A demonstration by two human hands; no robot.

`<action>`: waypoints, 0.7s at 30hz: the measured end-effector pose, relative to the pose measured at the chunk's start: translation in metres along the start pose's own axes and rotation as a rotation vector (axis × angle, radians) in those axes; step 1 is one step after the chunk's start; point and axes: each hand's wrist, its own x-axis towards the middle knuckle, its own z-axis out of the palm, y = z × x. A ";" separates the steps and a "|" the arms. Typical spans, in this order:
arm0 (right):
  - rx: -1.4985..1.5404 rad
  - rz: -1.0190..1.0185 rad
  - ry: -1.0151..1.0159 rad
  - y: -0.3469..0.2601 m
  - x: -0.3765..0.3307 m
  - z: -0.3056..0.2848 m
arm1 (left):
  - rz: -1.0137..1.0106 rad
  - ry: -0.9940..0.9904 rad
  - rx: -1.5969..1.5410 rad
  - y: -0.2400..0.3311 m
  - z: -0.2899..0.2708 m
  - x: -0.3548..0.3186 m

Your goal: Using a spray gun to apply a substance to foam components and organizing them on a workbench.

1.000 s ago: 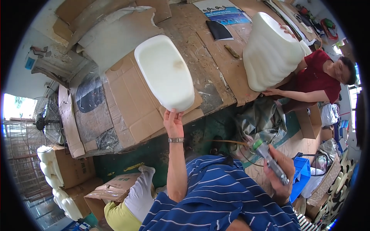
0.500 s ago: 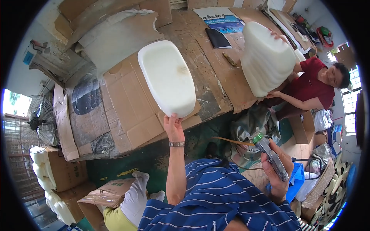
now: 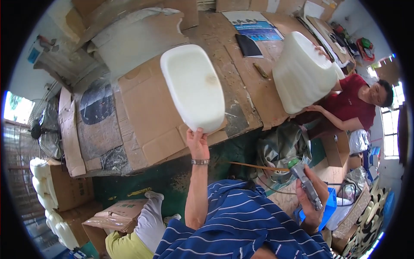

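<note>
A white, oblong, tray-like moulded piece point(image 3: 192, 82) with rounded corners and a raised rim lies over the cardboard on the table, a brownish mark on its right side. My left hand point(image 3: 198, 144) grips its near edge, thumb on top, the other fingers mostly hidden. To the right, above the floor, my right hand point(image 3: 312, 194) is wrapped round a grey power tool point(image 3: 306, 186) with a green end. A thin orange-brown strip point(image 3: 258, 166) runs leftward from near that end, and I cannot tell whether it belongs to the tool. A dark cord shows behind the hand.
Across the table's right side, a person in a dark red shirt point(image 3: 355, 103) holds a large white moulded stack point(image 3: 302, 73). Flattened cardboard point(image 3: 142, 108) covers the table. Another person in yellow-green point(image 3: 125, 246) is low at left beside boxes point(image 3: 118, 216). A fan point(image 3: 41, 129) stands left.
The view has shifted slightly. The white piece looks a little more turned under my left hand's grip. At right, the person's stack has tilted more upright. My right hand still holds the tool.
</note>
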 end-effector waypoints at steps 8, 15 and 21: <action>0.122 0.061 0.024 -0.008 0.003 0.027 | 0.053 -0.062 -0.210 0.038 -0.007 0.001; 0.255 0.113 -0.128 -0.020 0.023 0.065 | 0.462 0.021 -0.155 0.160 -0.143 0.087; 0.291 0.059 -0.139 -0.019 0.019 0.051 | 0.504 0.451 -0.189 0.286 -0.327 0.164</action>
